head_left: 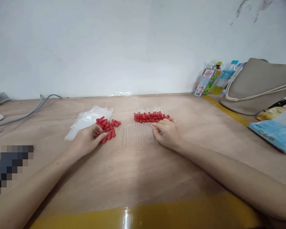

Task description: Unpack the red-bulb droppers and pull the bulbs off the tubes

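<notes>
Red bulb-shaped rubbery caps (111, 126) lie loose against the left hand (88, 135), its hold unclear, while the right hand (168, 133) pinches a slender clear tube (154, 126) pointing left, beside clear plastic tubes (138, 133) ranged lengthwise toward the brown wooden table's (138, 171) near edge.

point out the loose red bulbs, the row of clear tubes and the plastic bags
Loose red bulbs (111, 126): head view, middle of the pile
Clear tubes (138, 133): head view, mid-row
Plastic bags (82, 124): head view, middle of the stack
</notes>
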`<state>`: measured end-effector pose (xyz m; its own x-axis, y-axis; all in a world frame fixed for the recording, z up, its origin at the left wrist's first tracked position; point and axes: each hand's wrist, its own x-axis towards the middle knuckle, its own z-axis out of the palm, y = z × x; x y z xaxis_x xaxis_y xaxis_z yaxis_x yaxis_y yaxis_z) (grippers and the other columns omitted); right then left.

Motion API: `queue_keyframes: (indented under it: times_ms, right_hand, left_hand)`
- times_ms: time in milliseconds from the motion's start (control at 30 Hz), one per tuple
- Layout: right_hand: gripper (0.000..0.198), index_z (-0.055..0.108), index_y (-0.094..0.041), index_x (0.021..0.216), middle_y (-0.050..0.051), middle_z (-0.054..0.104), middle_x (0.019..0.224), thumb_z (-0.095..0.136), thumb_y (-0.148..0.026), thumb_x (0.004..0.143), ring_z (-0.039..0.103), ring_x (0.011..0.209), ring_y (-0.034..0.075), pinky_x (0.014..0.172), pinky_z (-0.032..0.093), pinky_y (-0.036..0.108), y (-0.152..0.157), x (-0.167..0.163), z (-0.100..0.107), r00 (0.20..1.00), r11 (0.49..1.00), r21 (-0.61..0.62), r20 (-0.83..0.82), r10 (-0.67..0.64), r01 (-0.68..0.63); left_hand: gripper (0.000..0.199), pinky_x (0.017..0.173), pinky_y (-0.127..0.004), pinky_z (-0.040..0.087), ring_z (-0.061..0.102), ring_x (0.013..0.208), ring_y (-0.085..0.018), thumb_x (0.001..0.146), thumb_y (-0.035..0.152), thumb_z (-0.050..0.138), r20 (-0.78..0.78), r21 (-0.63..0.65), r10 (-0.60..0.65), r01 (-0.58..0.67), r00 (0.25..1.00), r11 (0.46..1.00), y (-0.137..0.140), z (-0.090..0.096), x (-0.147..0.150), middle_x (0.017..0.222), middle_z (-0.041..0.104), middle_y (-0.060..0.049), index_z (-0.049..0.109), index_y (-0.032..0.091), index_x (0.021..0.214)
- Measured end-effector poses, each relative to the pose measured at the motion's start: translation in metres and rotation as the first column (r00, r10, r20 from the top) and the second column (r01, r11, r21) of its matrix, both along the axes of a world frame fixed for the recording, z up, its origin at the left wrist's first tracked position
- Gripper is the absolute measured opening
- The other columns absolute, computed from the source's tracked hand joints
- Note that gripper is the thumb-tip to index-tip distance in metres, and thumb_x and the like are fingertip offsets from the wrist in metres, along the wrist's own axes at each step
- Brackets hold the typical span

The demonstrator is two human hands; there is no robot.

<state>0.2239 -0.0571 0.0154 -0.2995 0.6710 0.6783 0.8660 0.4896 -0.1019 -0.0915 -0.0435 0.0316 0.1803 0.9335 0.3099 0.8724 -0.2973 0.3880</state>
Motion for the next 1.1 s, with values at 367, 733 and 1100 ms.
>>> queue_keyframes:
  times_ms: [367,733,1100]
  right_hand:
    - [0.020,0.065,-0.018,0.085,0.003,0.064,0.071,0.046,-0.021,0.080,0.050,0.069,0.015,0.074,0.020,0.034,-0.004,-0.019,-0.005,0.994,0.997,-0.049,0.098,-0.048,0.053]
    - [0.042,0.063,-0.015,0.081,0.008,0.064,0.084,0.043,-0.052,0.083,0.051,0.082,0.022,0.075,0.023,0.037,-0.019,-0.030,0.005,0.985,0.973,-0.217,0.169,-0.044,0.080]
    - [0.043,0.063,-0.017,0.077,0.005,0.063,0.077,0.040,-0.053,0.084,0.051,0.077,0.018,0.075,0.022,0.036,-0.017,-0.026,-0.002,0.997,0.988,-0.136,0.031,-0.069,0.073]
  left_hand:
    - [0.026,0.069,-0.030,0.042,0.054,0.073,-0.018,0.080,0.043,0.046,-0.172,0.309,0.012,0.043,0.985,0.950,-0.006,0.020,0.026,0.076,0.060,-0.002,0.057,0.020,0.074]
    - [0.039,0.062,-0.030,0.042,0.057,0.070,-0.021,0.076,0.054,0.043,-0.116,0.014,0.008,-0.006,0.993,1.000,0.068,0.025,0.111,0.073,0.064,-0.006,0.059,0.018,0.070]
    - [0.031,0.056,-0.030,0.042,0.061,0.064,-0.024,0.073,0.038,0.042,-0.155,-0.201,0.065,-0.096,0.986,0.975,0.087,0.032,0.132,0.071,0.067,-0.011,0.064,0.016,0.069]
